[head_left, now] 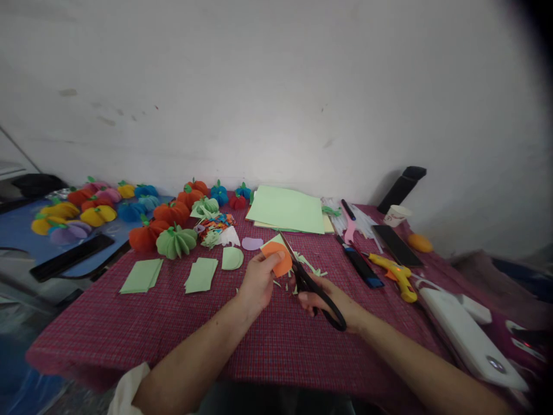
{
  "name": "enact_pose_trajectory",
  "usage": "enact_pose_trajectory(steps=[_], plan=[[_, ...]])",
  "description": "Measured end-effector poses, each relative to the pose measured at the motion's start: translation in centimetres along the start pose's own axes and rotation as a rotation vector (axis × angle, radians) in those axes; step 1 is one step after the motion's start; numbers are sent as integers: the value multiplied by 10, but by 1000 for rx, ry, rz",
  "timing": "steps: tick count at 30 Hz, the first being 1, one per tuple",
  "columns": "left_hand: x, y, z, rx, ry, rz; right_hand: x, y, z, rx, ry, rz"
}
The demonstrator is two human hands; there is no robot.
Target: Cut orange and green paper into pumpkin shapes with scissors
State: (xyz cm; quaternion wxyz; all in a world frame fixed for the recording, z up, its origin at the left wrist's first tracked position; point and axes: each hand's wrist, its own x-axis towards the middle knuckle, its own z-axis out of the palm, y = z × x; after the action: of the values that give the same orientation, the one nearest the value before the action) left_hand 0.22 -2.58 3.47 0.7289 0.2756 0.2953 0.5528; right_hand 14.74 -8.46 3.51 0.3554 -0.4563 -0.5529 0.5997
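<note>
Between thumb and fingers, my left hand pinches an orange rounded paper piece laid over light green paper. My right hand is closed round the black handles of a pair of scissors. The blades reach up along the right edge of the papers, beside my left thumb. Thin green paper trimmings lie on the cloth behind the scissors. Left of my left hand are a stack of green rounded pieces and a stack of green rectangles.
Paper pumpkins in several colours stand at the left, some on a blue table. Green sheets lie near the wall. To the right are a box cutter, a yellow glue gun, a phone, a paper cup and a white device.
</note>
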Motion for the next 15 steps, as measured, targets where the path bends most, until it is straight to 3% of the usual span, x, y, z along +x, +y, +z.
enact_pose_trajectory(steps=[15], plan=[[0,-2,-1,-7,19,16,1,6,-2,13,-6,-10]])
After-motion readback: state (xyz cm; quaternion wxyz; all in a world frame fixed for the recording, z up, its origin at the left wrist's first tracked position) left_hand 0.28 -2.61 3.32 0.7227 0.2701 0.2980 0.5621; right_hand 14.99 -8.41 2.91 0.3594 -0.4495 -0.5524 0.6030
